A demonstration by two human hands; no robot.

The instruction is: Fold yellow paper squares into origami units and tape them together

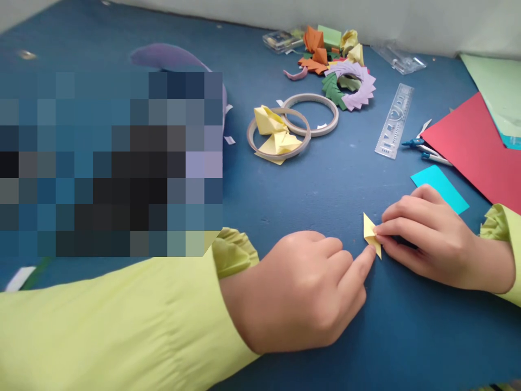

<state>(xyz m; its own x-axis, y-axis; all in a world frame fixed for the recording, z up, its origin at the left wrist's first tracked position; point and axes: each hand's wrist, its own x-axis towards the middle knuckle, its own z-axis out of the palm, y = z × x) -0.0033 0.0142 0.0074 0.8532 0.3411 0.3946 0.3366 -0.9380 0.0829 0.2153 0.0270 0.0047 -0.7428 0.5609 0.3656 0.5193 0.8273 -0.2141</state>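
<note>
A small piece of folded yellow paper (371, 234) lies on the blue tabletop, its pointed ends showing at top and bottom. My right hand (431, 239) pinches its right side between thumb and fingers. From the left, my left hand (313, 288) presses the lower part with the tip of the index finger; its other fingers are curled in, and the thumb is mostly hidden. Just behind my right hand lies a turquoise paper rectangle (442, 187). Both wrists come out of lime-green sleeves.
Two tape rolls (334, 117) stand behind my hands, with yellow folded pieces (271, 122) by the nearer one. Farther back are a purple-and-green paper ring (362, 92) and orange folded pieces (313, 41). A clear ruler (394, 122), compass (415, 142) and red sheet (480, 146) lie right.
</note>
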